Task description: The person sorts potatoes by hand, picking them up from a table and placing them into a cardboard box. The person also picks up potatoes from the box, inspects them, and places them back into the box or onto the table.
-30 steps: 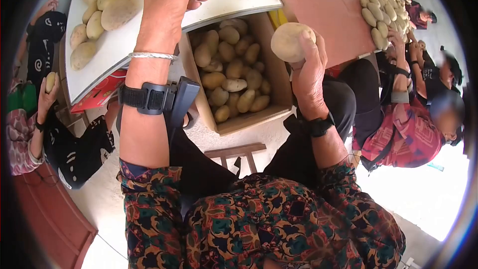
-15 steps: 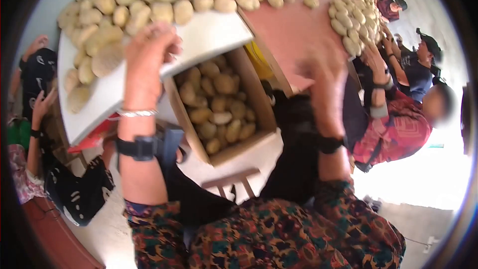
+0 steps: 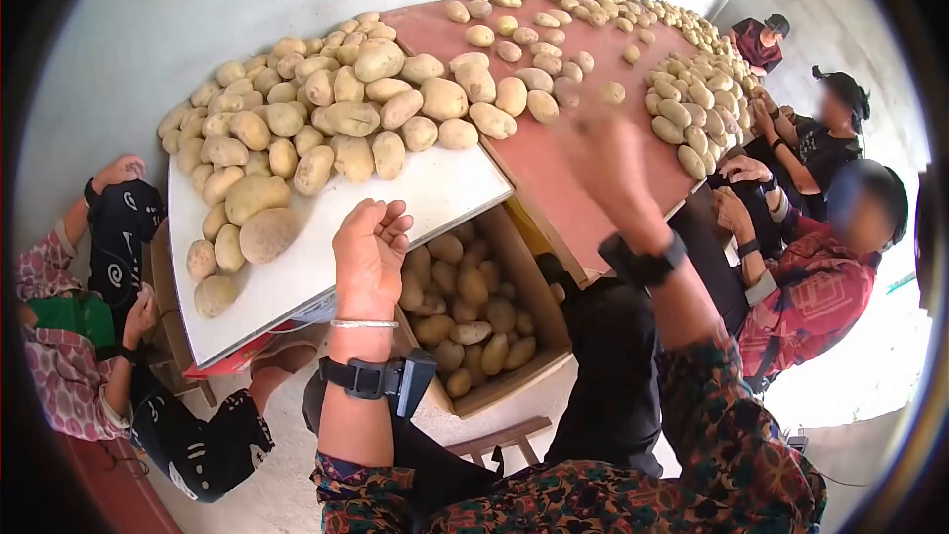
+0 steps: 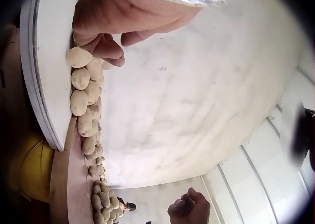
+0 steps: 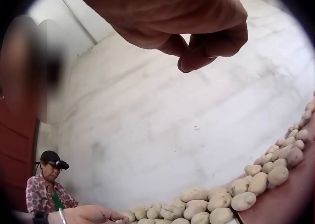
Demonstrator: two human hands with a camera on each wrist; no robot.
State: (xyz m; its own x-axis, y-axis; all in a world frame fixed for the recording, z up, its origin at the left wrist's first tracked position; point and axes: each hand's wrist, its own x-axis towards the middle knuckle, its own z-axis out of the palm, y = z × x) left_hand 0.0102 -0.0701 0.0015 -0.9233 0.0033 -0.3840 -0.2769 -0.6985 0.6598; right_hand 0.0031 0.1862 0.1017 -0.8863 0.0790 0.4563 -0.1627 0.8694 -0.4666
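Over the front of the white tabletop (image 3: 297,272), my left hand (image 3: 369,252) hovers with its fingers loosely bent and nothing in them. My right hand (image 3: 613,173), blurred in the head view, is raised above the red-brown board (image 3: 563,173). In the right wrist view its bent fingers (image 5: 197,61) hold nothing. A large heap of potatoes (image 3: 351,119) spreads over the back of the white top, beyond both hands. Below the table edge, between my knees, stands a cardboard box (image 3: 524,376) with many potatoes in it, partly covered by my left hand and wrist.
A second potato pile (image 3: 682,114) lies at the right of the board, with more scattered toward the wall. People sit along the right side, and another person (image 3: 79,366) sits at the left. A yellow bucket (image 4: 37,167) stands below the table, a wooden stool (image 3: 504,440) near my feet.
A second ago my right hand held a big round potato above the box; now it is empty and farther forward over the board. The head view has tilted up, showing more of the heap.
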